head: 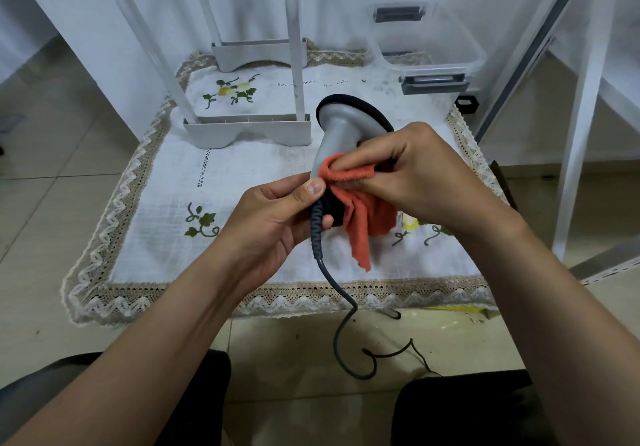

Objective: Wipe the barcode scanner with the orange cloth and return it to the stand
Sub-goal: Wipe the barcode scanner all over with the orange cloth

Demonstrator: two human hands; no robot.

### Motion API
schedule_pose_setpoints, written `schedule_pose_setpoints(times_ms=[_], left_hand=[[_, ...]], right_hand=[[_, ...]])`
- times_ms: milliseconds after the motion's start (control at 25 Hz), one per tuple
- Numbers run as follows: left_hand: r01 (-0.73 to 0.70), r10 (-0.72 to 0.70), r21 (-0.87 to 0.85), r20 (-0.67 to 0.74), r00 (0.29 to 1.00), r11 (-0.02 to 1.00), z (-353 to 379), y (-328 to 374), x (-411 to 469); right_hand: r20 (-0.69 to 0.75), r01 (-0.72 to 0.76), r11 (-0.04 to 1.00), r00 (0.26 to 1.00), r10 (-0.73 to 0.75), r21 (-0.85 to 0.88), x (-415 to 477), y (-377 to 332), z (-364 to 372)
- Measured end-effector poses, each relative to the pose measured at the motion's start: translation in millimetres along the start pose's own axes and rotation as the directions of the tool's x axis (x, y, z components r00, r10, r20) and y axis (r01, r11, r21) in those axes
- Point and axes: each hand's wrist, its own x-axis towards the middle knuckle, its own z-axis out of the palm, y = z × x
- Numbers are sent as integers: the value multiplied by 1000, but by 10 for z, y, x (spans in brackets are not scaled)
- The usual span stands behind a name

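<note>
Head view: left hand (pixel 273 217) grips the barcode scanner (pixel 337 130) handle, head pointing away; right hand (pixel 415 175) pinches the orange cloth (pixel 363 217).

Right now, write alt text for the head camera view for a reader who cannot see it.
A person's left hand holds a grey barcode scanner by its handle while the right hand presses an orange cloth against it. They work over a white embroidered tablecloth; the scanner's dark cable trails to the floor, and a clear plastic bin sits behind.
</note>
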Motion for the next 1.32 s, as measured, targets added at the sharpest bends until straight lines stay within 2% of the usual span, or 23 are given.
schedule_pose_setpoints(times_ms=[80,160,280,400,480,560,640,920,1080,1200,1320], left_hand=[[3,-3,-7,-2,1000,1000,-1,-1,7],[9,-9,-10,-5,1000,1000,-2,-7,9],[20,-20,-9,-10,1000,1000,10,-6,-1],[44,-46,-47,-34,998,998,2,17,-9],[75,-79,-94,-40,996,993,-12,42,-13],[91,-93,-107,-16,996,990,-23,59,-20],[108,-107,-101,14,994,989,-30,63,-19],[132,-130,-63,35,991,989,3,51,-41],[122,-119,-59,46,992,991,-21,15,-45],[134,-131,-51,71,989,990,-14,11,-42],[137,-132,-53,89,987,989,-4,21,-49]], right_hand=[[-41,7,1000,999,-8,-28,9,5,-24],[20,-6,1000,1000,7,-10,3,-7,-29],[-20,-23,1000,1000,22,-8,-7,0,-18],[16,-14,1000,1000,14,-12,0,10,-35],[-165,-20,999,986,13,-36,3,79,-66],[-372,-34,995,928,-4,-95,23,157,-108],[-444,-47,986,895,-30,-162,32,194,-106],[-423,-4,971,901,-101,-241,28,175,-28],[-306,-20,976,951,-48,-216,3,173,-87],[-378,-28,976,924,-56,-215,15,185,-78],[-311,-18,980,949,-46,-200,11,177,-35]])
